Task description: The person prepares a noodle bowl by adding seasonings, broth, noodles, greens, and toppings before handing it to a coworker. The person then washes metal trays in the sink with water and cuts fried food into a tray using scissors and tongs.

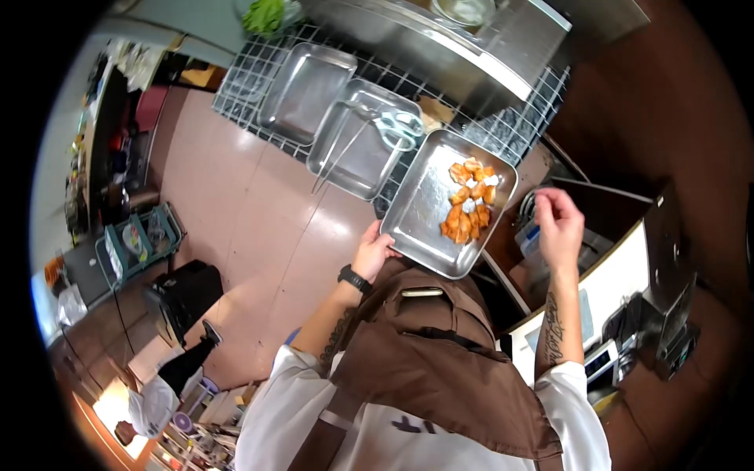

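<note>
A metal tray (416, 208) with several pieces of orange-brown food (463, 224) at its right side is tilted in front of the brown apron. My left hand (373, 251) grips the tray's lower left corner, thumb over the rim. To the right of the tray, my right hand (559, 224) is raised with its fingers curled together; whether anything small is between them is too small to tell. Beside the held tray, a second metal tray (353, 161) carries scissors with pale handles (399, 129) and a thin metal tool (339, 157). A third tray (306, 94) lies further left.
The trays lie on a wire rack (243, 86) beside a steel appliance (424, 51). Green leaves (267, 17) are at the top. An open drawer or cabinet (613, 200) is at the right. Another person (157, 404) is at the lower left, near a black bin (188, 294).
</note>
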A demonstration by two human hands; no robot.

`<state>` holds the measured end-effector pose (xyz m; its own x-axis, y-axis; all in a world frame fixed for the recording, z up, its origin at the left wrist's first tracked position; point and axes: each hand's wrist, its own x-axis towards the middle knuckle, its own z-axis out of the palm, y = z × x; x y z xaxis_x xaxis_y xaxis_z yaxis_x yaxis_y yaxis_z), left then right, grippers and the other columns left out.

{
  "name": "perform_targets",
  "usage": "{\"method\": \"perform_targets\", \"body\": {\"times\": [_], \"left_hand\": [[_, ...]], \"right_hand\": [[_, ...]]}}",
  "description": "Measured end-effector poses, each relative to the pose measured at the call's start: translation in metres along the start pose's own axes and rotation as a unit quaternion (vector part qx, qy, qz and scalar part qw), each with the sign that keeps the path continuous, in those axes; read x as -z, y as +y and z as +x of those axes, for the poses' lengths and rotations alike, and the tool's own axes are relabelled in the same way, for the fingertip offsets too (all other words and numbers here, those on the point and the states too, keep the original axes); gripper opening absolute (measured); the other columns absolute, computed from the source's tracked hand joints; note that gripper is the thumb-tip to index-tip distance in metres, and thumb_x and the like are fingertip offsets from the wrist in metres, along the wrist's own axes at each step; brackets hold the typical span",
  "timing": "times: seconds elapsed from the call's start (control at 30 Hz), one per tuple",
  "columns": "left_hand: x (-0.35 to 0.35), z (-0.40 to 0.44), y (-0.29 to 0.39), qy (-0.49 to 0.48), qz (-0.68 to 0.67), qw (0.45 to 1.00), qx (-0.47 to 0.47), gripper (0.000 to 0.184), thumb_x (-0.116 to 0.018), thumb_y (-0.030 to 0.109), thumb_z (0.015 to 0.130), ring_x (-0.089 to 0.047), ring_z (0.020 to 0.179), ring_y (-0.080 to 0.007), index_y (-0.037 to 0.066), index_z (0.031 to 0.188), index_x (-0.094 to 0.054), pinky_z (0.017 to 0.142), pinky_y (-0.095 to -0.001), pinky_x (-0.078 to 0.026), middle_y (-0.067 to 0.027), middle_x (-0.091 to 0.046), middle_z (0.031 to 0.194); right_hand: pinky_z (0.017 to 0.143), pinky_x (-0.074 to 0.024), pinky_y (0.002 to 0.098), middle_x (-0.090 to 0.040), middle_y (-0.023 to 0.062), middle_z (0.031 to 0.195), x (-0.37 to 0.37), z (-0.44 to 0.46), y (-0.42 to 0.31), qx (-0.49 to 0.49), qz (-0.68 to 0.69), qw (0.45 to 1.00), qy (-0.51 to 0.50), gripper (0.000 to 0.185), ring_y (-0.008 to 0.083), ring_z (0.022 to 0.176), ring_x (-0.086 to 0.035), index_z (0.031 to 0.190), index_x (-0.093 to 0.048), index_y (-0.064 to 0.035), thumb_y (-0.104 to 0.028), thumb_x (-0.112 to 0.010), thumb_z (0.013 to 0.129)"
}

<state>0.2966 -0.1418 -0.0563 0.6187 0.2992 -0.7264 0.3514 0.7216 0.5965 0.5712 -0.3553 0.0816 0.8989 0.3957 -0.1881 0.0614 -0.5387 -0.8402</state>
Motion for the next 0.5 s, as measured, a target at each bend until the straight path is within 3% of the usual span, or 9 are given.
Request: {"method": "perform_targets", "body": {"times": [0.07,0.13,0.27,0.3,0.33,0.37,0.4,0.43,0.5], "left_hand": [[0.012,-0.031,0.015,0.024,-0.035,0.999,-0.023,0.042,-0.047,-0.001,0.089,-0.065,0.083,-0.017,0.0,0.13,-0.05,0.069,-0.0307,-0.056,-0.0097,-0.064,0.106],[0.037,-0.062,0.038,0.043,-0.05,0.997,-0.041,0.044,-0.049,-0.001,0.088,-0.065,0.085,-0.0172,0.0,0.132,-0.049,0.071,-0.0318,-0.056,-0.01,-0.064,0.107],[0.111,-0.117,0.075,0.142,-0.071,0.982,-0.098,0.047,-0.052,0.0,0.088,-0.065,0.088,-0.0176,0.0,0.135,-0.048,0.075,-0.0332,-0.057,-0.0084,-0.064,0.109],[0.132,-0.127,0.082,0.142,-0.071,0.98,-0.124,0.045,-0.051,-0.001,0.087,-0.065,0.088,-0.0174,0.0,0.132,-0.049,0.074,-0.0333,-0.057,-0.0081,-0.065,0.108],[0.15,-0.134,0.088,0.141,-0.069,0.976,-0.148,0.042,-0.05,-0.001,0.087,-0.065,0.089,-0.0171,0.001,0.129,-0.051,0.074,-0.0333,-0.057,-0.0079,-0.065,0.107],[0.165,-0.141,0.094,0.159,-0.062,0.973,-0.157,0.041,-0.05,-0.001,0.086,-0.066,0.088,-0.0172,0.001,0.127,-0.052,0.073,-0.0333,-0.058,-0.0078,-0.065,0.107],[0.179,-0.147,0.102,0.176,-0.052,0.969,-0.167,0.039,-0.049,-0.002,0.086,-0.066,0.088,-0.0174,0.002,0.125,-0.053,0.073,-0.0333,-0.058,-0.0077,-0.065,0.106],[0.189,-0.151,0.109,0.192,-0.042,0.965,-0.176,0.037,-0.049,-0.002,0.085,-0.066,0.088,-0.0175,0.002,0.122,-0.053,0.072,-0.0333,-0.058,-0.0076,-0.066,0.106],[0.198,-0.158,0.122,0.228,-0.051,0.955,-0.183,0.036,-0.049,-0.002,0.085,-0.066,0.088,-0.0181,0.002,0.12,-0.054,0.072,-0.0337,-0.058,-0.008,-0.066,0.105]], "right_hand": [[0.06,-0.0447,0.0213,-0.062,0.0029,0.07,-0.018,0.008,-0.069,0.149,0.028,0.988,-0.008,0.009,0.0054,0.065,-0.058,0.099,-0.068,0.0002,-0.005,-0.063,0.094],[0.057,-0.0439,0.0226,-0.061,0.0021,0.068,-0.042,0.021,-0.12,0.183,0.064,0.98,-0.038,0.01,0.0059,0.062,-0.057,0.103,-0.065,0.0003,-0.005,-0.061,0.095],[0.058,-0.0469,0.0253,-0.062,0.0051,0.068,-0.117,0.083,-0.104,0.064,0.029,0.993,-0.093,0.016,0.0095,0.061,-0.059,0.101,-0.065,-0.0006,-0.012,-0.054,0.099],[0.063,-0.049,0.028,-0.064,0.0063,0.071,-0.147,0.092,-0.079,0.084,-0.073,0.985,-0.135,0.015,0.013,0.065,-0.061,0.106,-0.064,-0.0026,-0.012,-0.054,0.099],[0.071,-0.0524,0.0347,-0.068,0.0127,0.077,-0.18,0.093,-0.05,0.134,-0.187,0.953,-0.198,0.021,0.0223,0.073,-0.067,0.111,-0.065,-0.0048,-0.016,-0.054,0.098],[0.077,-0.0536,0.0401,-0.071,0.0182,0.086,-0.216,0.083,-0.053,0.12,-0.236,0.921,-0.285,0.028,0.0299,0.084,-0.07,0.122,-0.063,-0.009,-0.021,-0.053,0.098],[0.095,-0.0509,0.0462,-0.069,0.0256,0.107,-0.249,0.067,-0.072,0.066,-0.247,0.897,-0.361,0.04,0.0401,0.105,-0.066,0.136,-0.056,-0.0147,-0.026,-0.055,0.097],[0.097,-0.0501,0.0469,-0.068,0.0263,0.114,-0.285,0.059,-0.07,0.068,-0.244,0.864,-0.436,0.053,0.0409,0.109,-0.064,0.15,-0.042,-0.0202,-0.031,-0.053,0.099],[0.099,-0.049,0.046,-0.064,0.0273,0.122,-0.354,0.044,-0.073,0.065,-0.332,0.814,-0.473,0.062,0.0406,0.113,-0.063,0.158,-0.028,-0.0271,-0.041,-0.049,0.102]]}}
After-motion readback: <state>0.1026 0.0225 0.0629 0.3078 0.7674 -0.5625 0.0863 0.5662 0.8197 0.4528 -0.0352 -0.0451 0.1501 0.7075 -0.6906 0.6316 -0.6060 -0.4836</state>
